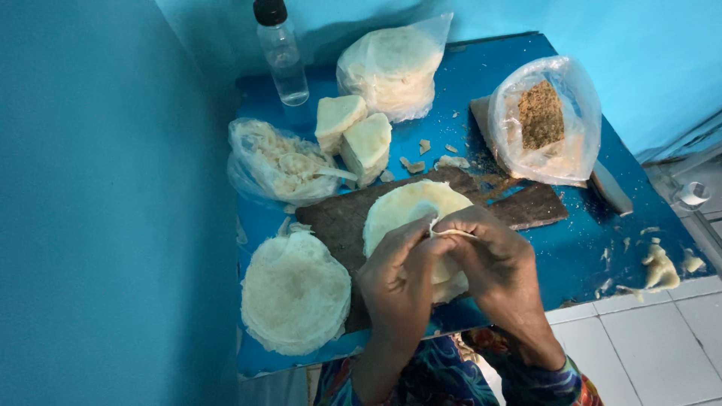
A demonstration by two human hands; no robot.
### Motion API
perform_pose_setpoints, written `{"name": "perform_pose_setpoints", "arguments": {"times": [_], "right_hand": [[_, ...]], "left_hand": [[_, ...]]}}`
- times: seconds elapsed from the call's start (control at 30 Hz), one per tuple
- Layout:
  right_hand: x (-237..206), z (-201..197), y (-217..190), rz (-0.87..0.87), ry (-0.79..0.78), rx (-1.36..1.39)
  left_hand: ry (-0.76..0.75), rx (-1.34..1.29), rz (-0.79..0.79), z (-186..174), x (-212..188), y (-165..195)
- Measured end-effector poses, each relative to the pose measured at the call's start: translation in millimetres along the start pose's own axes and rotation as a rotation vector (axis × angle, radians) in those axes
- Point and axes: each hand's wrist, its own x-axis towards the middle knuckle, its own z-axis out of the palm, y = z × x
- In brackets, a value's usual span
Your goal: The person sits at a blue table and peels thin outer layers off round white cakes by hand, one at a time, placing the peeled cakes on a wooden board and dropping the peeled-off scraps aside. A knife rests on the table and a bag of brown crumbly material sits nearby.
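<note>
Left hand (397, 277): fingers bent inward, thumb and fingertips pinched on the edge of the thin dough sheet (448, 232); grip closed on it. Right hand (492, 256): likewise clenched, pinching the same sheet edge just beside the left fingertips; the two hands touch at the pinch.

Thin dough sheet: a pale strip showing between the two grips, lifted at the near-centre of the round pale stack (402, 207); the stack lies directly beneath and ahead of both hands, partly hidden by them.

Dark wooden board (338, 219): carries the round stack; lies across the middle of the blue desk (511, 83).

Round stack of thin sheets (295, 292): left of the left hand, at the near left corner of the desk, overlapping the board's edge.

Bag of pale shreds (274, 162): clear plastic, beyond the board on the left.

Two pale blocks (353, 135): wedge-cut, leaning together, just right of the shred bag.

Clear bottle (282, 53): black cap, upright, at the far left of the desk.

Bag of round sheets (391, 68): far centre, behind the blocks.

Bag with brown crumbly block (541, 120): clear plastic, far right, resting on a second board.

Dough scraps (662, 267): at the near right edge, well apart from the hands.

Patterned sleeves (444, 372): at the bottom of view; white tiled floor (654, 346) to the right.
</note>
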Motion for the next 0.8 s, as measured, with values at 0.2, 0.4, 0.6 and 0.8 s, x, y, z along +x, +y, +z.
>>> {"name": "perform_pose_setpoints", "arguments": {"times": [0.2, 0.4, 0.6, 0.8], "right_hand": [[-2, -4, 3, 0.225, 0.109, 0.105], [-2, -5, 3, 0.313, 0.065, 0.185], [1, -4, 5, 0.285, 0.108, 0.073], [-4, -5, 2, 0.234, 0.016, 0.099]], "left_hand": [[0.055, 0.188, 0.074, 0, -3, -9], [0.082, 0.142, 0.097, 4, -8, -9], [0.016, 0.159, 0.075, 0, -6, -4], [0.005, 0.150, 0.176, -3, -3, 2]]}}
